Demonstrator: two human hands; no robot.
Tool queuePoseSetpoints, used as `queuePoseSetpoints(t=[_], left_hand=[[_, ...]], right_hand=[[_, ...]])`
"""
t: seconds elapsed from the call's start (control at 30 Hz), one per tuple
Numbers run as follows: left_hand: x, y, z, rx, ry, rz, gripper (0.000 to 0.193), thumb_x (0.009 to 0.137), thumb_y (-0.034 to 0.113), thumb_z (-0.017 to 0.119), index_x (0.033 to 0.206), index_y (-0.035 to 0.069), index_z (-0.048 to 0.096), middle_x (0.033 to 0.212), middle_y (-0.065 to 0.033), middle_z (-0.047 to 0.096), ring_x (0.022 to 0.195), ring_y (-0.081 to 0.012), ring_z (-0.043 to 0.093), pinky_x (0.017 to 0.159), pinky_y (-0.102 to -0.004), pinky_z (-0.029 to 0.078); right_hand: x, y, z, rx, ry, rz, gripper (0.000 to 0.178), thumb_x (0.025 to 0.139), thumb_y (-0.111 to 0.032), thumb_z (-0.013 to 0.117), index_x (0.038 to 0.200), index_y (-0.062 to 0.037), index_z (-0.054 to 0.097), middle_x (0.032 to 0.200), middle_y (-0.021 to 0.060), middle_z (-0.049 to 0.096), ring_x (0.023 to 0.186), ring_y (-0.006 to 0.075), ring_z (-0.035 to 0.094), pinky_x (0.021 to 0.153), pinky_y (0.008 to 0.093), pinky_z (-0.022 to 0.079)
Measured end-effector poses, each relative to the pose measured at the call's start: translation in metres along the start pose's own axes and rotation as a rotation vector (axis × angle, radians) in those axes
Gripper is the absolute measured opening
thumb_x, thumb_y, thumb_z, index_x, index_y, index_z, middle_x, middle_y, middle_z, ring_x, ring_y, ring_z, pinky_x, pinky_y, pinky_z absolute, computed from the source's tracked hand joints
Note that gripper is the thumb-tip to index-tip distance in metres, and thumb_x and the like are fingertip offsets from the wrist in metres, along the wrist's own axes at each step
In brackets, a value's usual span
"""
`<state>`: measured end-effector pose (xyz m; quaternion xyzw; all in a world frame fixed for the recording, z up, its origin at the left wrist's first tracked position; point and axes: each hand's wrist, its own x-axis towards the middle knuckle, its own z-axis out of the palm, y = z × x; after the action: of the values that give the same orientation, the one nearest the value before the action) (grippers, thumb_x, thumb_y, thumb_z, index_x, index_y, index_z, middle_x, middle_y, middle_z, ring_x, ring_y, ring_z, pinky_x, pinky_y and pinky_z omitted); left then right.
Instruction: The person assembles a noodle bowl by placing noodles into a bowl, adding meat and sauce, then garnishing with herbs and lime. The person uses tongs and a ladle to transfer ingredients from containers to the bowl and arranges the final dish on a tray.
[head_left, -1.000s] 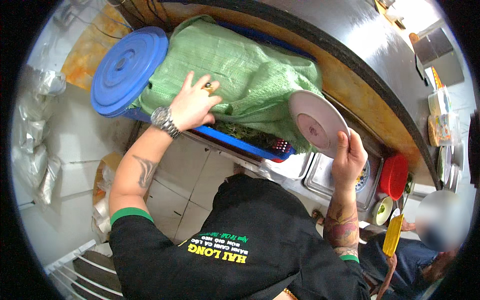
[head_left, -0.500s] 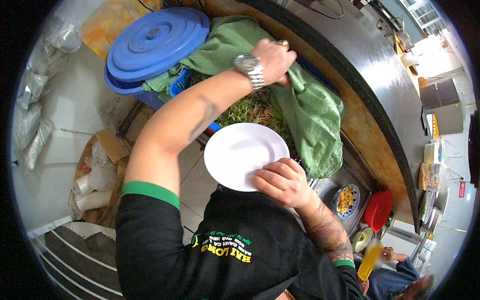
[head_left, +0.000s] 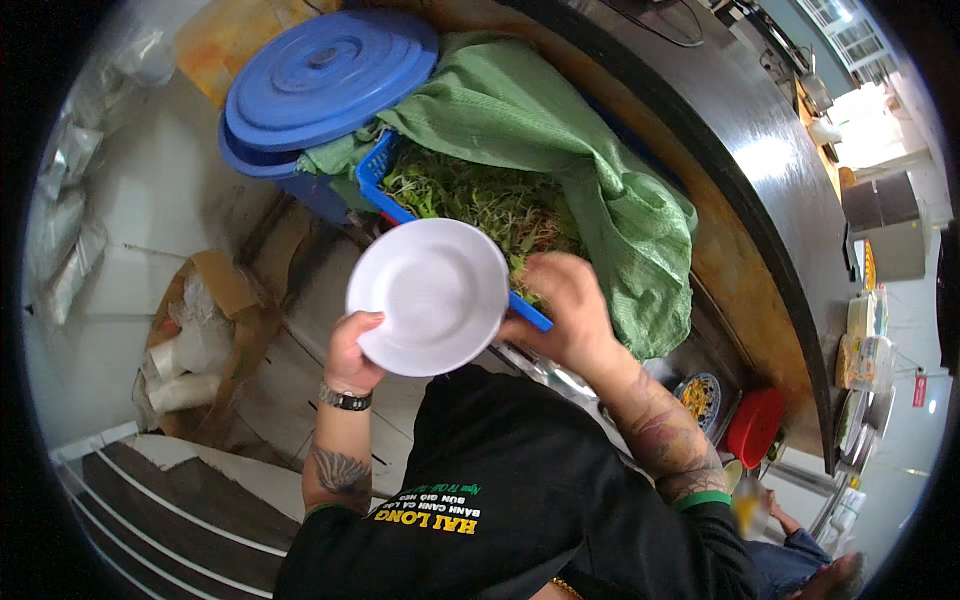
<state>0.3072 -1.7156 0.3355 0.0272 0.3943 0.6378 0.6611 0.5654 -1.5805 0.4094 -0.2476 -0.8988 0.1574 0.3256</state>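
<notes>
My left hand [head_left: 352, 355] is closed on the rim of a white round plate [head_left: 428, 295], thumb on top. The plate has nothing on it and tilts over the near corner of a blue plastic basket [head_left: 378, 185]. Shredded green leaves and pale sprouts [head_left: 480, 200] fill the basket. At its near right edge is my right hand [head_left: 568, 315], somewhat blurred, with thumb and fingers apart and nothing seen between them. A green woven sack [head_left: 560, 125] is folded back over the far and right side of the greens.
A blue lidded tub [head_left: 320, 75] stands left of the basket. A dark countertop [head_left: 720, 130] curves along the right. Beyond my right arm are a patterned bowl of food [head_left: 697, 398] and a red basin [head_left: 755, 425]. Another person's sleeve [head_left: 800, 565] shows at lower right. A cardboard box [head_left: 225, 280] sits left.
My left hand has let go of the green sack and taken the plate, now further left. My right hand has released the plate and moved to the basket's edge. More greens are uncovered.
</notes>
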Motion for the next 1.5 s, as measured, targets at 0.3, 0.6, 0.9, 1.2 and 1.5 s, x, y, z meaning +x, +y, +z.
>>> queuePoseSetpoints(t=[0.3, 0.6, 0.9, 1.2, 1.5], left_hand=[[-0.034, 0.025, -0.023, -0.039, 0.046, 0.216, 0.056, 0.078, 0.013, 0.057, 0.128, -0.011, 0.046, 0.12, -0.0205, 0.058, 0.11, -0.0312, 0.059, 0.095, -0.0414, 0.048], [-0.024, 0.012, -0.009, 0.166, 0.094, 0.105, 0.052, 0.078, 0.011, 0.056, 0.124, -0.012, 0.048, 0.113, -0.0186, 0.061, 0.102, -0.028, 0.062, 0.089, -0.0378, 0.051], [-0.018, 0.008, -0.001, 0.202, 0.038, 0.111, 0.055, 0.079, 0.013, 0.056, 0.128, -0.009, 0.046, 0.115, -0.0184, 0.059, 0.107, -0.0278, 0.06, 0.09, -0.0375, 0.05], [-0.013, 0.001, -0.002, 0.191, 0.035, 0.089, 0.055, 0.08, 0.013, 0.055, 0.13, -0.009, 0.044, 0.117, -0.0184, 0.058, 0.109, -0.0278, 0.059, 0.09, -0.0377, 0.051], [-0.008, 0.002, -0.007, 0.2, 0.007, 0.103, 0.052, 0.081, 0.015, 0.055, 0.126, -0.011, 0.047, 0.115, -0.0191, 0.061, 0.105, -0.028, 0.062, 0.089, -0.0383, 0.051]], right_hand=[[-0.025, 0.072, 0.037, -0.326, -0.445, 0.552, 0.075, 0.082, -0.027, 0.069, 0.146, -0.0095, 0.033, 0.143, 0.0323, 0.03, 0.129, 0.0523, 0.036, 0.109, 0.0522, 0.032], [0.016, 0.069, -0.015, -0.124, -0.599, 0.643, 0.06, 0.068, 0.005, 0.06, 0.126, -0.0087, 0.052, 0.104, 0.0272, 0.062, 0.099, 0.0432, 0.061, 0.087, 0.0448, 0.048], [-0.012, 0.042, 0.012, -0.513, -0.617, 0.395, 0.046, 0.071, -0.011, 0.069, 0.117, -0.0122, 0.062, 0.141, 0.0237, 0.04, 0.13, 0.0425, 0.039, 0.111, 0.0438, 0.032], [-0.027, 0.046, 0.023, -0.139, -0.274, 0.842, 0.11, 0.064, -0.035, 0.083, 0.145, 0.0002, 0.018, 0.14, 0.0326, 0.037, 0.132, 0.0433, 0.037, 0.111, 0.0423, 0.031], [-0.026, 0.054, 0.027, -0.261, -0.351, 0.686, 0.041, 0.076, -0.004, 0.057, 0.117, -0.009, 0.059, 0.12, 0.0259, 0.053, 0.11, 0.0445, 0.054, 0.096, 0.0491, 0.044]])
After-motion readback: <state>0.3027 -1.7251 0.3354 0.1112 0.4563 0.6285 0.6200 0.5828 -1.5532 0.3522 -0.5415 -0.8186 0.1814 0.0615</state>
